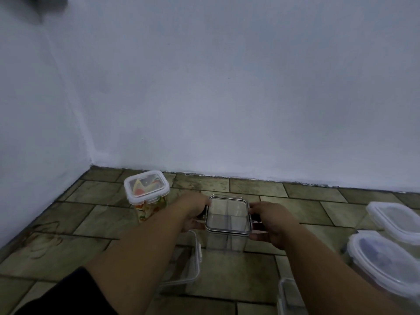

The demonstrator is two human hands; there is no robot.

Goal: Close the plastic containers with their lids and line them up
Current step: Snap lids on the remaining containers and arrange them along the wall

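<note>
Left hand [195,212] and right hand [270,223] grasp opposite sides of the lidded clear container [227,218], which stands on the tiled floor [306,210] between both grips. Filled container [147,193]: closed, just beyond the left grip. Two lidded tubs [391,220]: well right of the right grip.

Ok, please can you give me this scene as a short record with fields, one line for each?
surface: tiled floor, beside a pale wall
left hand: holds the left side of the clear container
right hand: holds its right side
clear container: upright, looks empty, lid on top
filled container: upright near the wall, lid on, colourful contents
right edge: two lidded containers, contents unclear
foreground: clear plastic pieces, kind unclear
</note>
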